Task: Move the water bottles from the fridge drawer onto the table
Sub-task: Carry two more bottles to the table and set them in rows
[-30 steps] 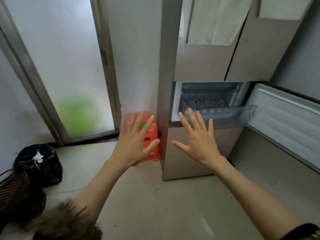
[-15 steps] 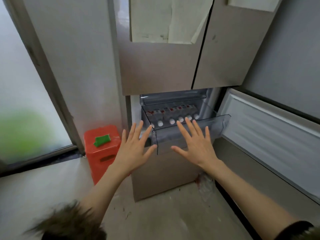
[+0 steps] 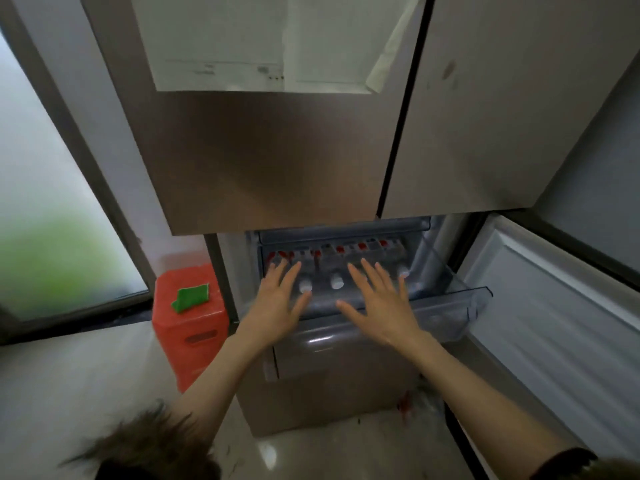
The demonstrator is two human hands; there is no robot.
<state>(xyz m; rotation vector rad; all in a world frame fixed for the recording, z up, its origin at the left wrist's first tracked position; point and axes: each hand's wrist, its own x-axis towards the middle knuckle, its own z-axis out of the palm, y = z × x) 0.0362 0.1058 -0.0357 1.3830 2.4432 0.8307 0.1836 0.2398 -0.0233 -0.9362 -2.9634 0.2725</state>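
Your left hand [image 3: 277, 303] and right hand [image 3: 381, 306] now reach over the front wall of the fridge drawer [image 3: 446, 313], fingers spread wide and holding nothing, where half a second ago they hovered short of it. You've stepped closer, so the drawer fills more of the view. Just past your fingertips, inside the drawer, the water bottles [image 3: 336, 281] lie in a row, white caps toward you. Left of the drawer stands an orange stool [image 3: 194, 327]
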